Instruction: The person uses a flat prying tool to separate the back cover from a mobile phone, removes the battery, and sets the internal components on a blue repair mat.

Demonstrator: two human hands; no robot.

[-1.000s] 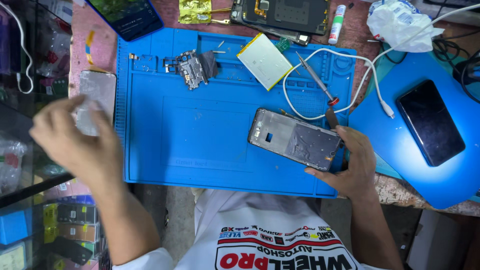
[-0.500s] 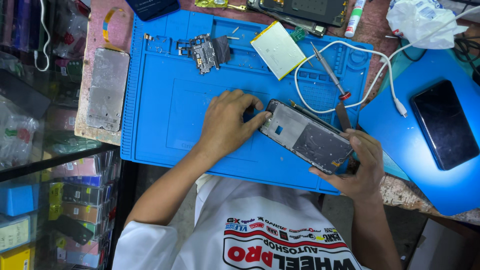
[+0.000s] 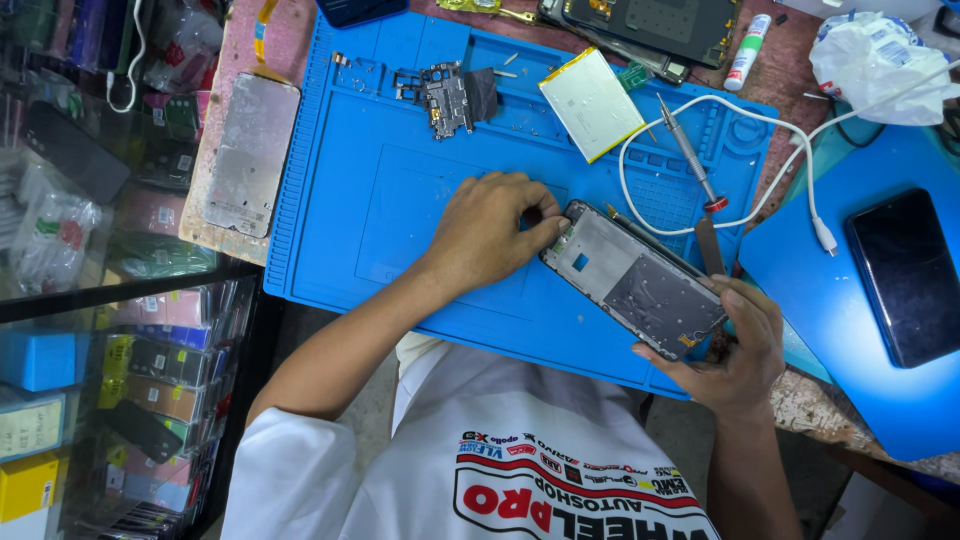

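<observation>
An opened phone frame (image 3: 637, 277), grey metal inside, lies slanted over the blue work mat (image 3: 400, 215). My right hand (image 3: 730, 350) grips its lower right end from below. My left hand (image 3: 490, 230) rests on the mat with fingertips pinched at the frame's upper left corner, touching a small part there; what the fingers pinch is too small to tell. A thin tool lies along the frame's far edge.
On the mat lie a small circuit-board assembly (image 3: 450, 97), a flat white battery (image 3: 592, 103), a screwdriver (image 3: 686, 152) and a white cable (image 3: 770, 190). A grey phone back plate (image 3: 252, 155) lies left; a dark phone (image 3: 905, 275) on a blue pad right. Glass display case at left.
My left hand came in from the left side to the frame's upper corner a second ago and now pinches there. The right hand keeps holding the frame.
</observation>
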